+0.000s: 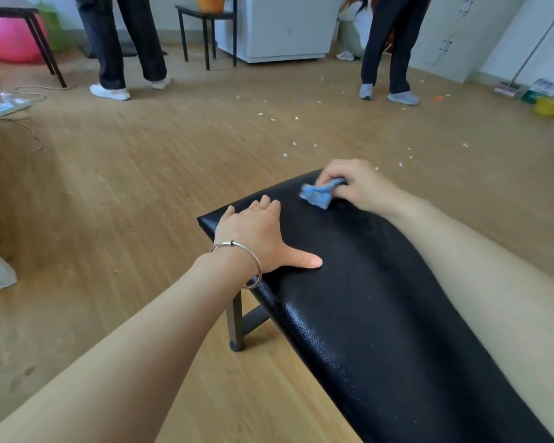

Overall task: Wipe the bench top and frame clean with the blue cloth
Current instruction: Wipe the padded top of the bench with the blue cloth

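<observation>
black vinyl bench top (381, 282): left hand (253, 231) spread flat, right hand (355, 185) gripping blue cloth (317, 194); wood floor (141, 161).

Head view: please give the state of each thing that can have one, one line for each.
blue cloth: bunched up, held on the bench top near its far end.
right hand: fingers curled round the blue cloth.
left hand: open, flat on the bench top, thumb spread.
bench top: black, faint pale specks on it.
frame leg: standing on the floor, no hand on it.
floor: strewn with small white scraps.
</observation>
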